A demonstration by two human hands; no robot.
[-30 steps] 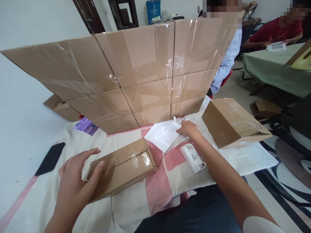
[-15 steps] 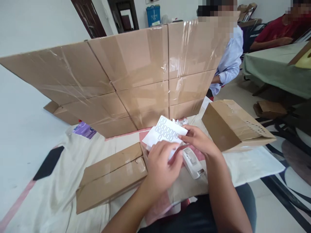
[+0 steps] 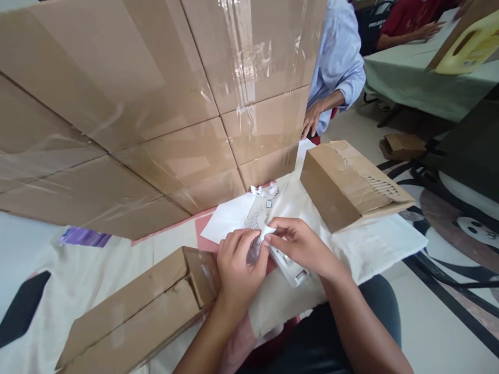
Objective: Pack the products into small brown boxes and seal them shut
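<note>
Dk. blue trousers (image 3: 307, 345) worn, hands (image 3: 240, 262) (image 3: 303, 245) & forearms (image 3: 210, 335) bare.

I'd call this a makeshift workroom: a taped cardboard screen (image 3: 167, 104) stands on one cloth-covered table (image 3: 89, 275), boxes (image 3: 343, 182) lie on it, and beyond, a person in red (image 3: 405, 21) is at another table (image 3: 421, 88).

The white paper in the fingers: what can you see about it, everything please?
The white paper looks thin, and a bit of it curls up. The left hand and right hand pinch it between them above the cloth. It looks plain where it shows. The hands hide much of it, so I can't tell whether it joins the printed sheet behind.
</note>
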